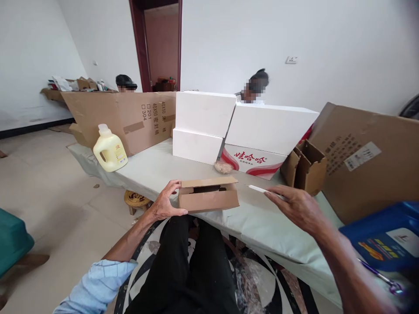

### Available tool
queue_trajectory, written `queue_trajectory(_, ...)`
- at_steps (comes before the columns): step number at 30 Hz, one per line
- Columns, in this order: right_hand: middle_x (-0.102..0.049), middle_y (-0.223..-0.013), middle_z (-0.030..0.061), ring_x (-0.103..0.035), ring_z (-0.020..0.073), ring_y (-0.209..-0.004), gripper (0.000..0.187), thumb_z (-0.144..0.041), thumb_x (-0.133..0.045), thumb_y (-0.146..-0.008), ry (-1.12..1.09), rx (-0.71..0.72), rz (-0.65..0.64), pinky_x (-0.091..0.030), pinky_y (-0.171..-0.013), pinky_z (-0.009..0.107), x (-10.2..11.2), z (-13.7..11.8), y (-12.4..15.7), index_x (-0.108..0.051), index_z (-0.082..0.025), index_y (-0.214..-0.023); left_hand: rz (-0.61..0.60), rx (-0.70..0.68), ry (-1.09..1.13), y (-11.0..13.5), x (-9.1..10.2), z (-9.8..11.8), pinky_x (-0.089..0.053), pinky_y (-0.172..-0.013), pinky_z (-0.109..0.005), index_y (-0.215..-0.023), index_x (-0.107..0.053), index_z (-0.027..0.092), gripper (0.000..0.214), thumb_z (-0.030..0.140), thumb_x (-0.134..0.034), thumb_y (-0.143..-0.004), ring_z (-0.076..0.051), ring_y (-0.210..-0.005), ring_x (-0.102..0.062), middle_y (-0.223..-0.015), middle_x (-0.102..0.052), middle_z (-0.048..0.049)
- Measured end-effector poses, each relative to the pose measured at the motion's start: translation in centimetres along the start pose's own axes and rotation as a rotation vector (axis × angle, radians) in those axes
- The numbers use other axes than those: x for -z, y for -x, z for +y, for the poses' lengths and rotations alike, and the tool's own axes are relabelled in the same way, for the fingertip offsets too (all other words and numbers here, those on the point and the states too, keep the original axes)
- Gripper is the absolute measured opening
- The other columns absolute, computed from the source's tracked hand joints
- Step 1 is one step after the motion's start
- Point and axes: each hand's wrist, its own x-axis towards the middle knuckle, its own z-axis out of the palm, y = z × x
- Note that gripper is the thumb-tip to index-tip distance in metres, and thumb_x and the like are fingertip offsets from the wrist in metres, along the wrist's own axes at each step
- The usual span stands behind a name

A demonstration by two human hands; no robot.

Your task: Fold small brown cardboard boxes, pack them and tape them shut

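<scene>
A small brown cardboard box [208, 195] lies at the near edge of the pale green table [157, 168], its top flap partly open. My left hand [166, 202] grips the box's left end, thumb below and fingers curled over the corner. My right hand [296, 204] hovers to the right of the box and pinches a thin white flat piece [259, 188] whose tip points toward the box.
White foam boxes [203, 124] and a red-printed carton [253, 160] stand behind. An open small brown carton [306, 165] and a large cardboard box [369, 161] are at right, a blue container [386, 237] nearer. A yellow jug [110, 149] stands left. Two people sit beyond.
</scene>
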Motion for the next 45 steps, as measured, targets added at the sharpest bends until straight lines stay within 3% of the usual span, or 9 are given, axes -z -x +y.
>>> queue_trajectory(4, -0.081, -0.109, 0.0156, -0.074, 0.0333, -0.097, 0.050, -0.058, -0.042, -0.100, -0.079, -0.314, 0.054, -0.057, -0.086, 0.044, -7.9, 4.2, 4.5, -0.077, -0.022, -0.103, -0.035, -0.033, -0.063, -0.3, 0.4, 0.1, -0.057, -0.112, -0.053, -0.143, -0.063, 0.024, 0.086, 0.042, -0.098, -0.066, -0.039, -0.145, -0.055, -0.158, -0.052, -0.0169)
queue_trajectory(7, -0.080, -0.106, 0.0196, -0.073, 0.0369, -0.101, 0.048, -0.056, -0.040, -0.097, -0.097, -0.330, 0.081, -0.057, -0.090, 0.050, -12.2, 4.9, 6.5, -0.074, -0.021, -0.095, -0.066, -0.096, -0.127, -0.7, 0.9, 0.4, -0.050, -0.122, -0.056, -0.135, -0.067, 0.022, 0.077, 0.041, -0.097, -0.067, -0.040, -0.149, -0.052, -0.161, -0.049, -0.0179)
queue_trajectory(10, -0.077, -0.102, 0.0213, -0.071, 0.0383, -0.102, 0.050, -0.058, -0.041, -0.096, -0.143, -0.297, 0.129, -0.056, -0.098, 0.054, -13.8, 4.7, 6.5, -0.074, -0.019, -0.096, -0.135, -0.130, -0.198, -0.8, 1.2, 1.0, -0.045, -0.127, -0.057, -0.143, -0.066, 0.023, 0.076, 0.040, -0.094, -0.074, -0.040, -0.154, -0.048, -0.165, -0.046, -0.0176)
queue_trajectory(14, -0.072, -0.121, 0.0192, -0.069, 0.0317, -0.114, 0.048, -0.054, -0.043, -0.104, -0.283, -0.180, 0.249, -0.055, -0.105, 0.048, -13.3, 1.8, 4.6, -0.072, -0.018, -0.117, -0.192, -0.130, -0.283, -0.3, 1.5, 1.7, -0.045, -0.128, -0.057, -0.151, -0.063, 0.025, 0.082, 0.039, -0.093, -0.076, -0.041, -0.157, -0.046, -0.169, -0.042, -0.0165)
queue_trajectory(18, -0.071, -0.126, 0.0158, -0.067, 0.0302, -0.119, 0.031, -0.040, -0.053, -0.110, -0.402, 0.130, 0.475, -0.053, -0.107, 0.051, -11.4, -4.0, 2.7, -0.070, -0.021, -0.128, -0.244, -0.107, -0.326, 0.1, 1.6, 2.2, -0.047, -0.127, -0.056, -0.155, -0.057, 0.023, 0.091, 0.038, -0.095, -0.074, -0.042, -0.156, -0.046, -0.169, -0.041, -0.0178)
queue_trajectory(21, -0.072, -0.121, 0.0134, -0.067, 0.0292, -0.111, 0.025, -0.025, -0.054, -0.109, -0.359, 0.344, 0.526, -0.054, -0.099, 0.050, -9.9, -7.4, 2.1, -0.068, -0.022, -0.131, -0.251, -0.097, -0.345, 0.5, 2.1, 2.5, -0.046, -0.128, -0.056, -0.163, -0.047, 0.024, 0.102, 0.036, -0.095, -0.074, -0.041, -0.157, -0.044, -0.168, -0.041, -0.0183)
queue_trajectory(24, -0.071, -0.119, 0.0136, -0.065, 0.0290, -0.105, 0.026, -0.017, -0.056, -0.108, -0.326, 0.432, 0.538, -0.055, -0.091, 0.048, -8.8, -9.0, 2.1, -0.066, -0.022, -0.132, -0.233, -0.084, -0.345, 0.9, 2.9, 3.0, -0.046, -0.128, -0.055, -0.164, -0.043, 0.026, 0.104, 0.036, -0.094, -0.075, -0.040, -0.156, -0.045, -0.166, -0.042, -0.0171)
queue_trajectory(33, -0.070, -0.120, 0.0117, -0.064, 0.0299, -0.109, 0.020, -0.022, -0.061, -0.108, -0.388, 0.428, 0.446, -0.051, -0.102, 0.051, -8.1, -10.7, 1.0, -0.059, -0.024, -0.128, -0.295, 0.082, -0.290, -0.5, 5.0, 3.8, -0.052, -0.118, -0.054, -0.162, -0.046, 0.026, 0.103, 0.047, -0.091, -0.072, -0.038, -0.139, -0.057, -0.151, -0.054, -0.0135)
queue_trajectory(45, -0.065, -0.097, 0.0024, -0.060, 0.0235, -0.091, 0.017, -0.040, -0.070, -0.100, -0.670, 0.231, 0.201, -0.049, -0.082, 0.036, -7.3, -10.5, -0.5, -0.060, -0.026, -0.096, -0.253, 0.154, -0.173, -2.4, 4.9, 3.3, -0.055, -0.111, -0.050, -0.153, -0.051, 0.024, 0.092, 0.060, -0.086, -0.075, -0.038, -0.139, -0.059, -0.151, -0.057, -0.0132)
